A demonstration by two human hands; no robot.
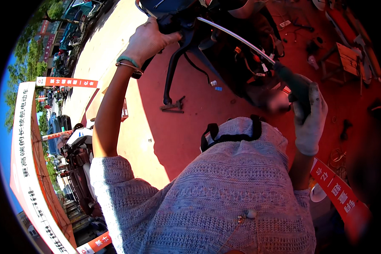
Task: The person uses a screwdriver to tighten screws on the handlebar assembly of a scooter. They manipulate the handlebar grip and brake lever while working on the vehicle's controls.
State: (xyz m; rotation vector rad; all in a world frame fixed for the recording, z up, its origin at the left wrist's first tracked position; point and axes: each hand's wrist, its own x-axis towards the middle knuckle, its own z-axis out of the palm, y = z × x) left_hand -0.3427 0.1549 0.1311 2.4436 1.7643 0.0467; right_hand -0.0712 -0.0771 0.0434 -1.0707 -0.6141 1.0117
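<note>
My left hand (pixel 146 40), in a pale glove, grips a black plastic part (pixel 163 15) at the top of a partly stripped scooter (pixel 224 63). My right hand (pixel 309 114), also gloved, is closed round the dark green handle (pixel 290 80) of a long-shafted tool, apparently a screwdriver. Its silver shaft (pixel 237 36) reaches up and left across the scooter to near my left hand; whether the tip touches anything is hard to tell. Loose wires and white connectors (pixel 264 67) show inside the scooter, and its black stand (pixel 169 84) reaches down to the floor.
Red flooring (pixel 199 114) surrounds the scooter. A wooden stool (pixel 347 59), loose parts and cables lie to the right. At the left are parked scooters (pixel 78 165), cars and a canopy (pixel 25 139) with banners, with trees behind. A red banner (pixel 334 186) is at lower right.
</note>
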